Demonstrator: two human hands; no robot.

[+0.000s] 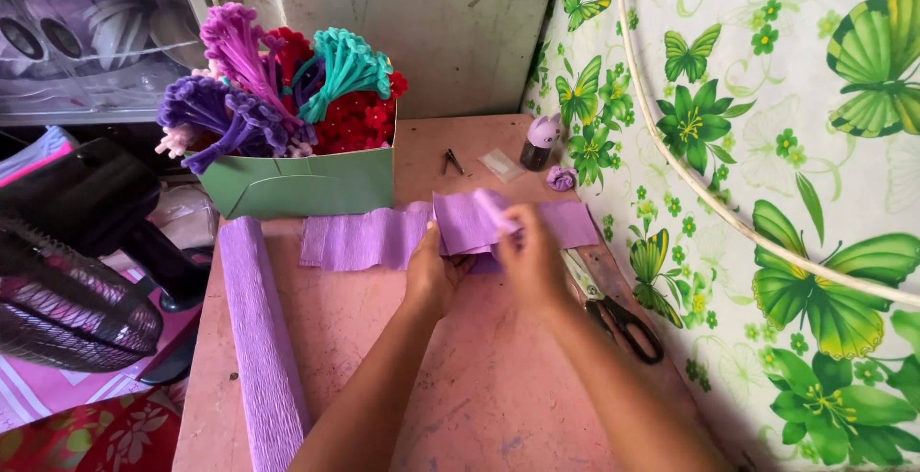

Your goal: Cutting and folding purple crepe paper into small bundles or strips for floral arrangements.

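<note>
While both arms stretch out over the pink counter [479,386], the left hand [433,276] pins down a strip of lilac crepe paper [374,237], fingers curled onto its folded middle, and the right hand [529,256] pinches a raised fold of the same paper between thumb and fingertips. That strip lies flat across the counter's far half, running from just below the green box [307,184] over to the butterfly-print wall covering [767,146] on the right. Just beside the right wrist, black-handled scissors [613,309] lie closed against the wall edge. Along the left edge, a long roll of lilac crepe paper [259,338] runs toward the camera. Packed in the green box are chenille stems in purple, pink, teal and red [287,89]. Farther back sit a small black clip [452,161], a clear packet [502,163], a little bottle with a pink cap [540,141] and a tiny purple flower [562,179]. A black fan [67,271] stands off the counter on the left.
</note>
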